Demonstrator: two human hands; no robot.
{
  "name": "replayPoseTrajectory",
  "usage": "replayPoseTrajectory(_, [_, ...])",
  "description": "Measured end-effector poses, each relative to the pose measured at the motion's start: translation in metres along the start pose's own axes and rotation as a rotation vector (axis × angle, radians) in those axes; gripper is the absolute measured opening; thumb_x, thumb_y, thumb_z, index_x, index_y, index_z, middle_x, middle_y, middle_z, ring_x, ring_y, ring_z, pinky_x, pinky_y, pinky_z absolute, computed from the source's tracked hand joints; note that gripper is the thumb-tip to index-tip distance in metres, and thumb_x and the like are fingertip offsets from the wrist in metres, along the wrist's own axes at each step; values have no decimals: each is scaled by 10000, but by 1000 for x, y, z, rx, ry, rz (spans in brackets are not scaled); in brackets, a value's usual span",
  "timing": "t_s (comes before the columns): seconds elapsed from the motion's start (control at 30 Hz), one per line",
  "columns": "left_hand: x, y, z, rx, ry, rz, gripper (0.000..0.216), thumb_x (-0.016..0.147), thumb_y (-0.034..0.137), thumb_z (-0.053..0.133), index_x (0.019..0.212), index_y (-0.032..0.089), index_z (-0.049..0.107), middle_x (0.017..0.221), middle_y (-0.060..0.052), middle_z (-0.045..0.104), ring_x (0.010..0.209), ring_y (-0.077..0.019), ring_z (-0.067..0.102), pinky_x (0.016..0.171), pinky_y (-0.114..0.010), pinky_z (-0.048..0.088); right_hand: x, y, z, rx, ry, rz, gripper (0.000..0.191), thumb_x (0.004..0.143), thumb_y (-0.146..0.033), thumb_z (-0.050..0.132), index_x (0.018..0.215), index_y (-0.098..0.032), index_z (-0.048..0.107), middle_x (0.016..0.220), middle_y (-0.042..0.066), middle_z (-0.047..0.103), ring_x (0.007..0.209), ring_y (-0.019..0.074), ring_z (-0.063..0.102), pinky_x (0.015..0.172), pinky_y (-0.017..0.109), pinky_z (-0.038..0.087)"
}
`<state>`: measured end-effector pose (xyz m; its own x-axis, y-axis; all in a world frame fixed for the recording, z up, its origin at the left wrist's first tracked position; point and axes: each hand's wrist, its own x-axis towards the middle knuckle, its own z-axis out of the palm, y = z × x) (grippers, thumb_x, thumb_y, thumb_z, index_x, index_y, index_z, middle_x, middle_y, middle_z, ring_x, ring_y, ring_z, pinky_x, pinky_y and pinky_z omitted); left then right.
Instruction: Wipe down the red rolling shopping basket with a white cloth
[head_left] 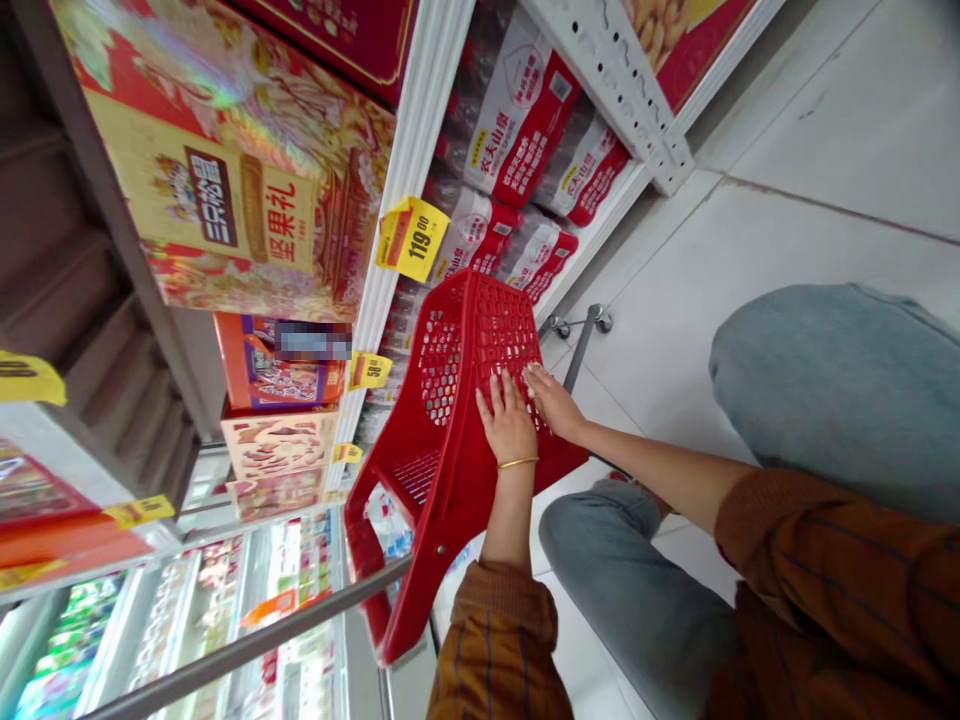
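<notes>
A red plastic shopping basket (469, 480) with a honeycomb-mesh wall and grey metal legs on casters (600, 318) appears tilted in the head view. My left hand (510, 420), with a thin gold bracelet at the wrist, lies flat on the basket's side, fingers spread. Just to its right, my right hand (556, 402) rests on the same mesh wall, fingers extended and fingertips near the left hand. Neither hand is wrapped around anything. The inside of the basket is mostly hidden.
Store shelving on the left holds a large nut gift box (247, 200) above shrink-wrapped water bottles (517, 110). A yellow price tag (414, 240) juts from the shelf edge. A grey metal bar (247, 645) crosses the lower left. White tiles (817, 240) cover the floor by my bent knees.
</notes>
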<state>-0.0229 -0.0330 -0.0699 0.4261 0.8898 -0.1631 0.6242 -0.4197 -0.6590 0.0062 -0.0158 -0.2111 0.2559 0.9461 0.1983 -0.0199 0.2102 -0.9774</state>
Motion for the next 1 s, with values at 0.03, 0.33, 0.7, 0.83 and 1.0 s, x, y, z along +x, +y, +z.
replayPoseTrajectory(0.03, [0, 0, 0, 1, -1, 0, 482, 936, 177, 300, 1410, 136, 374, 1543, -61, 233, 1433, -264, 167, 1173, -539, 39, -2, -1, 1, -5, -4, -3, 542, 853, -47, 361, 1386, -123, 423, 1469, 153, 379, 1407, 207, 264, 1151, 466, 266])
replayPoseTrajectory(0.33, [-1, 0, 1, -13, -14, 1, 473, 941, 191, 299, 1403, 148, 384, 1543, -69, 229, 1439, -266, 135, 1168, -557, 31, -38, -2, 11, 24, -20, -40, 584, 842, -29, 367, 1407, -177, 396, 1484, 106, 369, 1410, 200, 250, 1153, 480, 271])
replayPoseTrajectory(0.7, [0, 1, -3, 41, -24, -4, 480, 924, 205, 331, 1394, 137, 402, 1536, -80, 251, 1436, -272, 152, 1164, -560, 64, -70, -16, -3, 30, -101, -65, 548, 792, -19, 418, 1326, -118, 494, 1409, 154, 464, 1359, 231, 357, 1118, 467, 337])
replayPoseTrajectory(0.83, [3, 4, -7, 20, -44, 5, 496, 913, 198, 354, 1407, 159, 385, 1532, -77, 263, 1436, -259, 153, 1173, -524, 99, -69, -20, -12, 3, -122, -30, 519, 756, -30, 459, 1241, -171, 577, 1343, 105, 546, 1288, 221, 466, 1076, 439, 406])
replayPoseTrajectory(1.0, [19, 7, -6, 15, -58, 48, 501, 908, 174, 343, 1408, 158, 381, 1524, -80, 285, 1436, -243, 161, 1174, -517, 78, -58, -24, -23, -10, -73, 62, 388, 753, -64, 503, 1069, -201, 682, 1174, 77, 668, 1097, 217, 627, 979, 383, 499])
